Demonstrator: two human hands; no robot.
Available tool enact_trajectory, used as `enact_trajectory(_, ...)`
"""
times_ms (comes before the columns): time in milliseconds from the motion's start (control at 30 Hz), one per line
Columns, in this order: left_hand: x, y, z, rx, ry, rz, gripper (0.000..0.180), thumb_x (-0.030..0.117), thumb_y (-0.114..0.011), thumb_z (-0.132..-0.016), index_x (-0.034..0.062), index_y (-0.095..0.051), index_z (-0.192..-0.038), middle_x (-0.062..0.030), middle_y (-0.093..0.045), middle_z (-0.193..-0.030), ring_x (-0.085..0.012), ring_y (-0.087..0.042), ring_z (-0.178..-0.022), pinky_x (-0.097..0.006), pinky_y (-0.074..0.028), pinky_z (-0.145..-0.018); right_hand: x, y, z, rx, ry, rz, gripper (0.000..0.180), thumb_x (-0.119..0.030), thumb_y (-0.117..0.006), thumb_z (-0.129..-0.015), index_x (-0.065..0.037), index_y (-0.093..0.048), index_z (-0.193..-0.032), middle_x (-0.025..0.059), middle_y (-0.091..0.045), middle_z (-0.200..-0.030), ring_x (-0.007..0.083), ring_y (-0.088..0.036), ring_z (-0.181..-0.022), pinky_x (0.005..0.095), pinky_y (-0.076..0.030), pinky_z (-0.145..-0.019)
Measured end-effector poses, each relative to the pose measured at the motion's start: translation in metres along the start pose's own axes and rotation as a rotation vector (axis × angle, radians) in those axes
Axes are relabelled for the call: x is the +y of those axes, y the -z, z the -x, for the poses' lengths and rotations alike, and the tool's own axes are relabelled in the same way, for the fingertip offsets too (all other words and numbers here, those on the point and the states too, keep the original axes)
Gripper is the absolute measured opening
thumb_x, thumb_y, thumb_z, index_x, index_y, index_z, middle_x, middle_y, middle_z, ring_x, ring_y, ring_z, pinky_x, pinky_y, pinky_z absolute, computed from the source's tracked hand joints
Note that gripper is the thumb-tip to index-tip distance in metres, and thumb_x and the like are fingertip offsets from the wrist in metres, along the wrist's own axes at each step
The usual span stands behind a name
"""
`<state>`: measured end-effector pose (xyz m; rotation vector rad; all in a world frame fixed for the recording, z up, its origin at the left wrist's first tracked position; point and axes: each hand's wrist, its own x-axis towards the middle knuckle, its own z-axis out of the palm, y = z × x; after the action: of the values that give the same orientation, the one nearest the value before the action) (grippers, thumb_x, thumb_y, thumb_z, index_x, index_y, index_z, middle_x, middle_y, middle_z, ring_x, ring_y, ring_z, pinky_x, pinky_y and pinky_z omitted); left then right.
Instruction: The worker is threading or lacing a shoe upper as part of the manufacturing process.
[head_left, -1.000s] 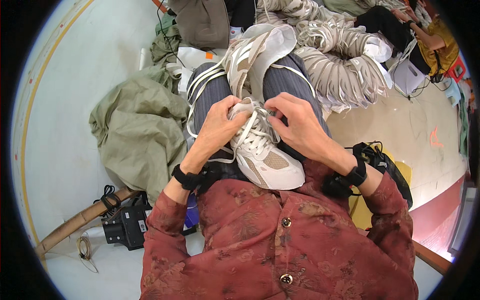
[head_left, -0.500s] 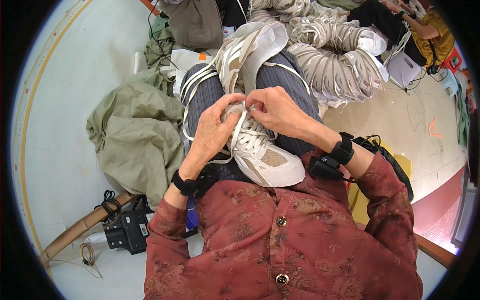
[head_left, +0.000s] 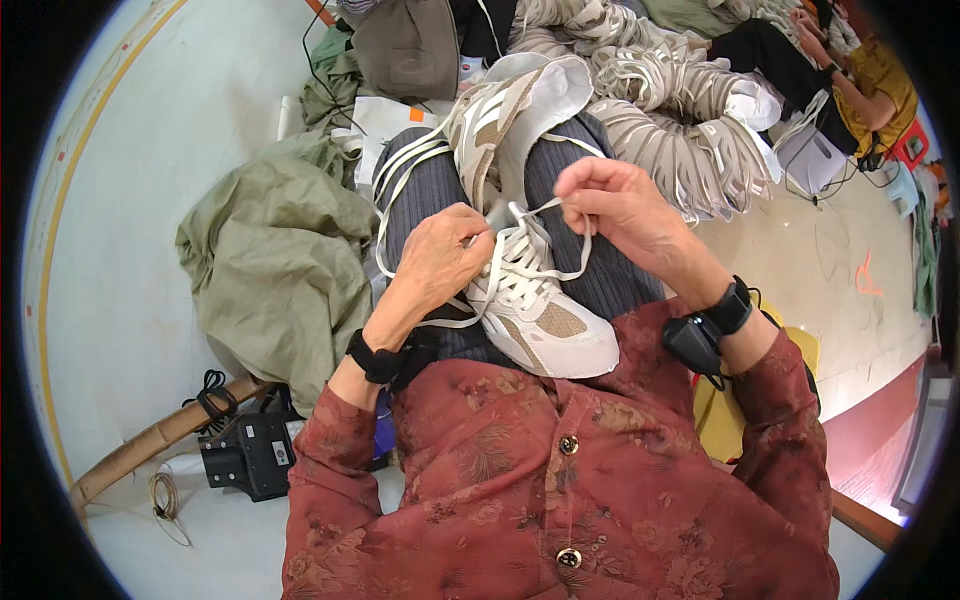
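Note:
On my lap lies a white and tan shoe upper (head_left: 550, 325), its toe pointing toward me. A white shoelace (head_left: 520, 277) criss-crosses its front. My right hand (head_left: 625, 210) pinches a stretch of this lace and draws it out from near the top eyelets. Closed fingers of my left hand (head_left: 445, 255) rest at the left side of the shoe upper's opening; what they grip there is hidden. A second shoe upper (head_left: 490, 120), with loose laces hanging on the left, lies across my knees just beyond.
Bundles of stacked shoe uppers (head_left: 675, 150) lie on the floor ahead. An olive cloth (head_left: 280, 260) is heaped at my left, near a black device (head_left: 250, 455) and a wooden strip (head_left: 170, 435). Another person (head_left: 870, 90) sits at the far right.
My right hand has moved away to the right, pulling the lace out from the shoe upper. My left hand has turned and shifted slightly down along the left side.

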<state>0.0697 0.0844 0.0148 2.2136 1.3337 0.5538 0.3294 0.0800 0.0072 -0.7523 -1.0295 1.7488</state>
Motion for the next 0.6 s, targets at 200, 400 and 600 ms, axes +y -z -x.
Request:
enact_trajectory(200, -0.006, -0.003, -0.001, -0.044, -0.013, -0.032, 0.027, 0.019, -0.058, -0.092, -0.0035, -0.071, -0.099, -0.0152, -0.071, -0.100, -0.0297, -0.069, -0.086, -0.035, -0.053, -0.078, -0.061, 0.002, 0.026, -0.165, 0.339, -0.165, 0.009, -0.003, -0.064, -0.092, -0.001, -0.064, -0.101, 0.0035, -0.060, -0.083, 0.0134, -0.057, -0.075, 0.0260, -0.045, -0.072)
enact_trajectory(400, -0.015, -0.004, -0.005, -0.126, 0.077, 0.034, 0.028, 0.023, -0.062, -0.091, -0.0015, -0.072, -0.100, -0.0165, -0.071, -0.095, -0.0294, -0.069, -0.084, -0.036, -0.053, -0.077, -0.088, -0.008, 0.046, 0.070, 0.190, 0.426, 0.012, -0.003, -0.061, -0.094, -0.001, -0.067, -0.104, 0.0006, -0.062, -0.079, 0.0084, -0.057, -0.070, 0.0242, -0.048, -0.066)
enact_trajectory(600, -0.008, -0.006, -0.003, -0.068, 0.063, 0.006, 0.032, 0.027, -0.060, -0.092, -0.0017, -0.072, -0.101, -0.0168, -0.071, -0.098, -0.0299, -0.069, -0.089, -0.036, -0.052, -0.080, -0.040, 0.016, 0.039, 0.239, 0.484, 1.321, 0.013, -0.002, -0.064, -0.085, 0.002, -0.069, -0.096, 0.0123, -0.065, -0.083, 0.0239, -0.064, -0.072, 0.0349, -0.051, -0.066)
